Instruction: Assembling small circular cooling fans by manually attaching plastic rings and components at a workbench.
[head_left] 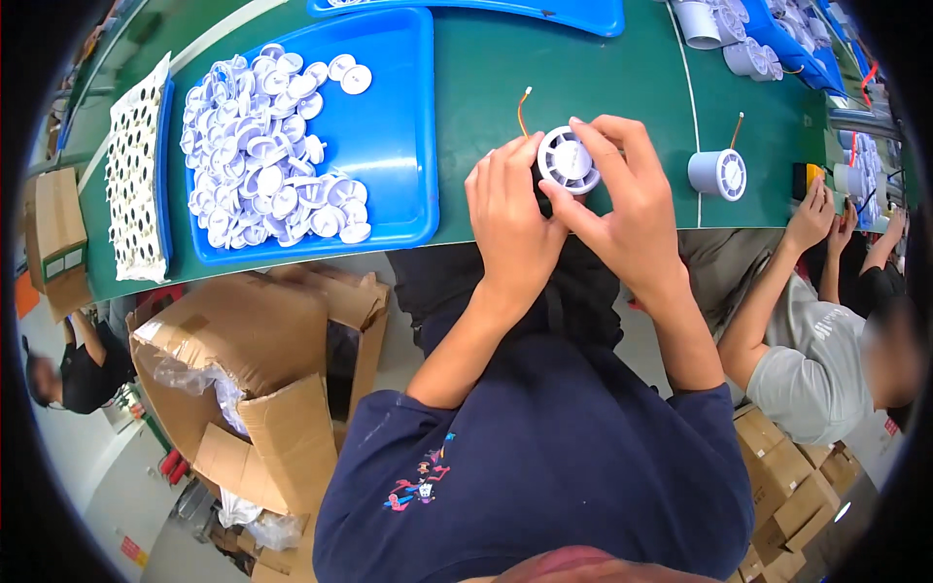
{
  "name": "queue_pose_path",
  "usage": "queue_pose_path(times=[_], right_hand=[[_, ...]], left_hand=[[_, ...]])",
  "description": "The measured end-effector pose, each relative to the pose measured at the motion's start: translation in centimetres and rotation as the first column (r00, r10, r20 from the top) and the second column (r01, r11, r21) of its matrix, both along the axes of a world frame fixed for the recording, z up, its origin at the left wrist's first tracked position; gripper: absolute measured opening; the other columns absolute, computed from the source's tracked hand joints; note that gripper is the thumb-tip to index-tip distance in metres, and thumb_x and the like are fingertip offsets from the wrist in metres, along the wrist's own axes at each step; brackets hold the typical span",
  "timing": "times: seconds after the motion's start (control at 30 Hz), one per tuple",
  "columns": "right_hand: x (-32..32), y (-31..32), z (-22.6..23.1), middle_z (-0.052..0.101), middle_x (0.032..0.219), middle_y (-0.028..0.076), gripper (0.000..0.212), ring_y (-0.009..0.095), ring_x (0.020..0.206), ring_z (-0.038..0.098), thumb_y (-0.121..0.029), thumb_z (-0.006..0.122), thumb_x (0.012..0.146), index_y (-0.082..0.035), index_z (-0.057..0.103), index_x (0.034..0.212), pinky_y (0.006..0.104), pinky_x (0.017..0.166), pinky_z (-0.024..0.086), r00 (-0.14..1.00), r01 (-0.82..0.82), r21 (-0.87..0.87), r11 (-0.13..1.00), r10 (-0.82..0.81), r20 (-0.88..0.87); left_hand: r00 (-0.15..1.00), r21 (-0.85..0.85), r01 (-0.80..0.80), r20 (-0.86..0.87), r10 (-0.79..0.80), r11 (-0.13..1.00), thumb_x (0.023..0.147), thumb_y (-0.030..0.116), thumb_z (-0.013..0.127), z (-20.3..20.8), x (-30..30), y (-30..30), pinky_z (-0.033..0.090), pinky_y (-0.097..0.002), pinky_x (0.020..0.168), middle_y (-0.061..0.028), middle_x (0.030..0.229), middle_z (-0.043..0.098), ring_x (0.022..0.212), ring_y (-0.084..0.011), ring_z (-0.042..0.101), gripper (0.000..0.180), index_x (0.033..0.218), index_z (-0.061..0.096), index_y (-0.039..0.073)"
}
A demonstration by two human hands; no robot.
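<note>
Over the green table's near edge, a small white cylindrical fan housing [569,161] with a spoked round face is held between my two hands. My left hand [513,206] wraps its left side, fingers closed against it. My right hand [627,199] grips the right side, thumb and forefinger at the rim of the face. A thin orange wire [523,119] with a pale plug rises behind my left fingers. The lower part of the housing is hidden by my hands. To the right, a similar housing [717,175] lies on its side with a wire sticking up.
At left sits a blue tray [413,146] heaped with small white round caps [262,155]. Beside it lies a white sheet with black dots [139,175]. Several similar housings [714,24] stand far right. A co-worker's hand [812,216] is at the right edge; cardboard boxes [243,330] stand below.
</note>
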State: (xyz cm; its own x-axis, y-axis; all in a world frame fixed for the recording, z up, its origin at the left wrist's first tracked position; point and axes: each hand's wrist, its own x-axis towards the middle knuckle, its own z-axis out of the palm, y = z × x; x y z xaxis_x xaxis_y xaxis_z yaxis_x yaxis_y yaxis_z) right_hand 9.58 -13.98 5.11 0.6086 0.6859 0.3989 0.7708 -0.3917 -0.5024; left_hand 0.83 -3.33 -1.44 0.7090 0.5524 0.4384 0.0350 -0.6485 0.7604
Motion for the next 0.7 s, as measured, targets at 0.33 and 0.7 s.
queue_pose_path(times=[0.33,0.7], right_hand=[[-0.9,0.4,-0.1,0.067,0.121,0.020,0.056,0.038,0.106,0.067,-0.013,0.088,0.081,0.002,0.069,0.132,0.0454,0.089,0.057,0.968,0.089,0.042,0.995,-0.076,-0.239],[0.4,0.1,1.1,0.068,0.117,0.027,0.054,0.046,0.108,0.067,-0.011,0.081,0.086,0.005,0.060,0.133,0.0514,0.093,0.056,0.919,0.057,0.079,0.995,-0.021,-0.394]], left_hand=[[0.998,-0.093,-0.007,0.057,0.012,0.996,0.083,0.030,0.092,0.8,0.4,-0.9,0.052,-0.0491,0.096,-0.0200,0.130,0.067,0.117,-0.0400,0.066,0.077,0.146,0.057,0.002],[0.999,-0.003,0.049,0.015,-0.049,0.999,0.088,0.023,0.088,2.6,2.0,-0.3,0.060,-0.0487,0.087,-0.0238,0.126,0.068,0.108,-0.0449,0.071,0.062,0.138,0.060,-0.002]])
